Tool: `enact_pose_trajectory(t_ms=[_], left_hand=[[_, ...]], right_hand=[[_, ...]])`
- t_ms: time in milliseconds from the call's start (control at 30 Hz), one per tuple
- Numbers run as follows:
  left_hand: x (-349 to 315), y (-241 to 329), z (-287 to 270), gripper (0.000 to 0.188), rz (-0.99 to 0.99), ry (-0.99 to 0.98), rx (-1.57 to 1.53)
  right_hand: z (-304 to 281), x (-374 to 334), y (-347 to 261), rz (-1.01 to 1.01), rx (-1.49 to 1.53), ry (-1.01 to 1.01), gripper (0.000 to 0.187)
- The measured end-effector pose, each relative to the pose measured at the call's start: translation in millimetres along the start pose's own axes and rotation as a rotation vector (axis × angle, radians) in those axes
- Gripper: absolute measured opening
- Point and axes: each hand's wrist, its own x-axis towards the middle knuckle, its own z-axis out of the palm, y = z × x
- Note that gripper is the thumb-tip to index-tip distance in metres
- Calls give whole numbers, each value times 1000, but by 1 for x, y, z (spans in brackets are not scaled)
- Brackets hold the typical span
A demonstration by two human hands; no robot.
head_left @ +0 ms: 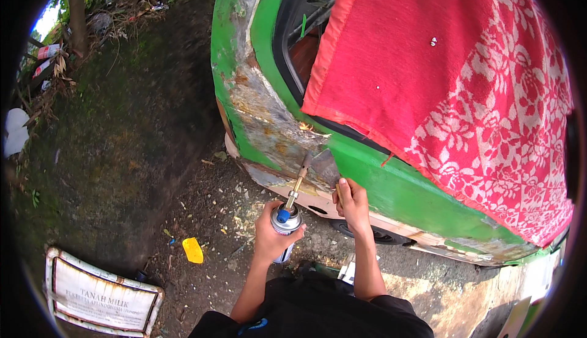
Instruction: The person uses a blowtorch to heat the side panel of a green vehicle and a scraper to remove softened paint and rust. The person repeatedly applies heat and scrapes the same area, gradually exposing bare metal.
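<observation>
My left hand (267,235) is wrapped round the canister of a gas torch (296,192), which has a blue knob and a brass tube. Its nozzle points up at the body of a green vehicle (391,185). In my right hand (353,206) is a paint scraper (324,165), its flat blade against or just over the panel beside the nozzle. Left of the blade, the paint is stripped to a grey, rusty patch (269,136). A small orange-yellow spot (304,127) shows near the window's lower edge; whether it is flame or curled paint I cannot tell.
A red patterned blanket (391,51) drapes over the vehicle's glass at the right. Below the panel, part of a wheel (382,238) shows. On the dirt ground lie a yellow scrap (192,250) and a framed white sign (104,292). A tree trunk (77,14) stands far left.
</observation>
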Motion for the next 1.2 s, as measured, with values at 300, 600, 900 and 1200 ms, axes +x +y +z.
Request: enact_pose_trajectory(t_ms=[300,600,900,1200], left_hand=[[1,-7,-10,56,-11,145,-6],[2,-4,-11,59,-31,343,-108],[1,-9,-5,56,-31,315,-96],[4,-4,-1,55,-21,262,-99]], right_hand=[[-6,6,-11,40,26,-28,23],[-6,17,-22,-265,-483,155,16],[3,13,-33,-297,-548,210,16],[5,10,-31,-349,-526,247,15]])
